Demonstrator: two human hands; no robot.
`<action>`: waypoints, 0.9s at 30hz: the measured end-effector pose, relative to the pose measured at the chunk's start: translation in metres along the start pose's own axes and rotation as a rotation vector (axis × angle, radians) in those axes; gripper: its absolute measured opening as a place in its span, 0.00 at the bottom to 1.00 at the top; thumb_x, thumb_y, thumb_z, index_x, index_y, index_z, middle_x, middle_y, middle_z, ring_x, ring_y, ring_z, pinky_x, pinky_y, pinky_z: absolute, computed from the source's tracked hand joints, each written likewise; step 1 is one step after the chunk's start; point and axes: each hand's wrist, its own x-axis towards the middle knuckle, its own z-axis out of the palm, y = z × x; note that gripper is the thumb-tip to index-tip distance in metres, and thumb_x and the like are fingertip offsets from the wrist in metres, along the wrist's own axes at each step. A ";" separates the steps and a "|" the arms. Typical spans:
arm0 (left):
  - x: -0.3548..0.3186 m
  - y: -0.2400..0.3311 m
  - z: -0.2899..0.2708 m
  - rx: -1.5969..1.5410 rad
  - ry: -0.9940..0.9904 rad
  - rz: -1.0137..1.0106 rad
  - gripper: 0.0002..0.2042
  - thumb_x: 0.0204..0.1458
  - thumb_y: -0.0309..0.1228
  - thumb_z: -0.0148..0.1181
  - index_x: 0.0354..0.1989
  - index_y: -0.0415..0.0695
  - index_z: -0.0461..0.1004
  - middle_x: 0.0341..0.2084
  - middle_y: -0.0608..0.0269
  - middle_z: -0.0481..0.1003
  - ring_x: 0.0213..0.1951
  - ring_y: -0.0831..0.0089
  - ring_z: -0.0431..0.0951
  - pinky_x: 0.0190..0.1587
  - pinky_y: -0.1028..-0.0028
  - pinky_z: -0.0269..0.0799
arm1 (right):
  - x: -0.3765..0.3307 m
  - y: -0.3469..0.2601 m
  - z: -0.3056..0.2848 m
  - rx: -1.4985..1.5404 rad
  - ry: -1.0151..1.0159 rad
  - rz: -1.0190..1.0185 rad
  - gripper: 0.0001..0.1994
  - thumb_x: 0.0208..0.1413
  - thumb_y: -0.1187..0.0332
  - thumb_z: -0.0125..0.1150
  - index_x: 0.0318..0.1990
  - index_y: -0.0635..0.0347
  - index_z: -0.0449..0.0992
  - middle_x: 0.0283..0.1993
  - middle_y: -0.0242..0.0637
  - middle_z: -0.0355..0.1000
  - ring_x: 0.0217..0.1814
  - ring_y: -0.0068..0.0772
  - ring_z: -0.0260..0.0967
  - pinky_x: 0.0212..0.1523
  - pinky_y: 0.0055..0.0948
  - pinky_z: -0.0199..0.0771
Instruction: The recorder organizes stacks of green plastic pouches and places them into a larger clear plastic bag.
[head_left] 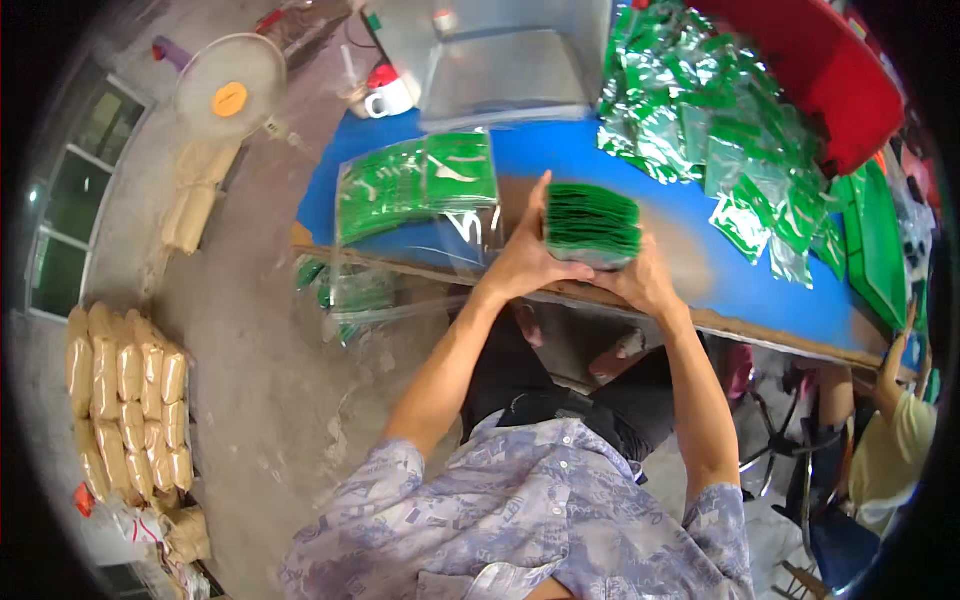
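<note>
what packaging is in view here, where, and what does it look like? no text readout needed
Stack of green packets: table's near edge, squared between left hand and right hand; flat, dark green.
Clear bag of green packets: left of the stack on the blue table; transparent, green inside.
Loose packet pile: far right of the table; shiny green and silver.
Tan sacks: floor, lower left; stacked in rows.

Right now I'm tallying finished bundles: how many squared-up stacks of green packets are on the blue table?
2: one stack between both hands, one bagged stack left of it. The loose pile may hide more.
</note>
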 end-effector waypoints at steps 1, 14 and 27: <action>-0.003 0.001 -0.005 0.017 -0.044 -0.035 0.63 0.30 0.37 0.85 0.73 0.39 0.43 0.70 0.50 0.52 0.71 0.60 0.52 0.72 0.63 0.49 | 0.001 -0.004 0.001 -0.016 -0.024 -0.022 0.42 0.34 0.67 0.79 0.61 0.62 0.65 0.56 0.50 0.71 0.59 0.58 0.68 0.59 0.47 0.69; 0.012 -0.016 0.013 -0.477 -0.075 -0.110 0.55 0.35 0.32 0.83 0.71 0.41 0.50 0.60 0.59 0.64 0.62 0.68 0.65 0.65 0.66 0.62 | 0.005 -0.012 -0.008 0.160 -0.121 0.120 0.43 0.41 0.57 0.79 0.63 0.61 0.62 0.57 0.48 0.71 0.59 0.48 0.70 0.60 0.43 0.69; -0.009 0.043 0.070 -1.094 0.231 -0.280 0.35 0.43 0.15 0.69 0.63 0.38 0.63 0.57 0.59 0.71 0.60 0.69 0.70 0.63 0.67 0.65 | -0.012 -0.030 0.028 1.077 0.492 0.398 0.30 0.54 0.59 0.71 0.59 0.66 0.68 0.56 0.39 0.71 0.56 0.31 0.68 0.60 0.35 0.66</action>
